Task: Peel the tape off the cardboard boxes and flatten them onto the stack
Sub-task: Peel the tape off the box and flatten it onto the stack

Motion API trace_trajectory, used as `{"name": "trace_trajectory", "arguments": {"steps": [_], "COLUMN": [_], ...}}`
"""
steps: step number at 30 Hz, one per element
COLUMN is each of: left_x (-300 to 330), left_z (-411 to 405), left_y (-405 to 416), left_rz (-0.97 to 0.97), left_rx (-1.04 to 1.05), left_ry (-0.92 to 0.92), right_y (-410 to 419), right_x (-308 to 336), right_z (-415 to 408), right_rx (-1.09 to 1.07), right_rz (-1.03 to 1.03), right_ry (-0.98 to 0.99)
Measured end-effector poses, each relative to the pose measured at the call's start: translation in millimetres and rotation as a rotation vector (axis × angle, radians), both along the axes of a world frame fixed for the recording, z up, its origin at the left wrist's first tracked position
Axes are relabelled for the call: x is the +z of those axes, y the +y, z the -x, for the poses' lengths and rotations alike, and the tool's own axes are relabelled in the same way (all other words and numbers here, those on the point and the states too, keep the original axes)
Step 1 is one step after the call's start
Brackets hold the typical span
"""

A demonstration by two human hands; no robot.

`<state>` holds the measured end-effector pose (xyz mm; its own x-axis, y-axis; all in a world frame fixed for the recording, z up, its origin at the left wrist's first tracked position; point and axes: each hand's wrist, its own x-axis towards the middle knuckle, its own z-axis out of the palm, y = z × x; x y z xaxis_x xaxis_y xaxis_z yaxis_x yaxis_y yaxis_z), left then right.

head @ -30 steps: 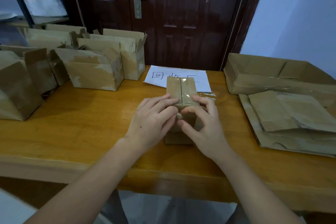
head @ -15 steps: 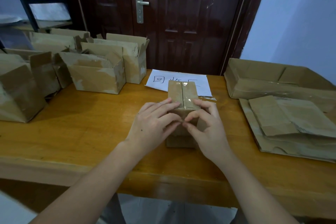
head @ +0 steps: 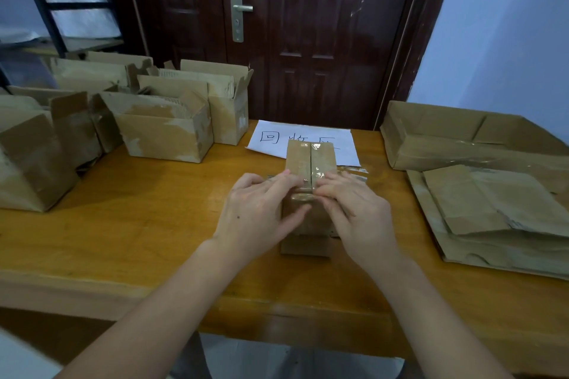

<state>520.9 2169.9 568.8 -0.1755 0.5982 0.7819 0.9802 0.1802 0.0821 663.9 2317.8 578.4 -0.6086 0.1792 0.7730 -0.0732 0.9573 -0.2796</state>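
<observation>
Both hands, the left hand (head: pixel 261 212) and right hand (head: pixel 358 211), curl around the small box (head: pixel 311 160) between them, fingertips picking at its clear tape (head: pixel 317 177), which next needs a lifted edge to peel.

Dim indoor light, soft shadows under the boxes, wide-angle bending at the edges — mild blur
</observation>
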Motion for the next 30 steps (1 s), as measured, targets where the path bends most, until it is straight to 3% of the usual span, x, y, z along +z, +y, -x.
{"name": "trace_trajectory", "arguments": {"steps": [6,13,17,23,27,30], "left_x": [1.8,1.8,2.3,0.2,3.6,4.4], "left_z": [-0.1,1.0,-1.0,0.3,1.5,3.4], "left_y": [-1.9,2.6,5.2,6.5,7.8,9.1], "left_rz": [0.04,-0.038,-0.081,-0.063,-0.108,-0.137], "left_rx": [-0.04,-0.056,-0.033,0.03,0.109,0.052], "left_ry": [0.001,0.023,-0.036,-0.18,-0.145,-0.079], "right_y": [4.8,2.3,0.9,-0.4,1.1,-0.2], "right_x": [-1.7,16.3,33.4,38.2,41.4,46.6], "right_z": [1.4,-9.9,-8.4,0.6,3.4,5.5], "right_rx": [-0.002,-0.014,-0.063,-0.079,-0.099,-0.114], "right_rz": [-0.182,-0.056,-0.163,-0.277,-0.161,-0.192], "right_ry": [0.096,-0.148,-0.256,-0.144,-0.065,-0.134]}}
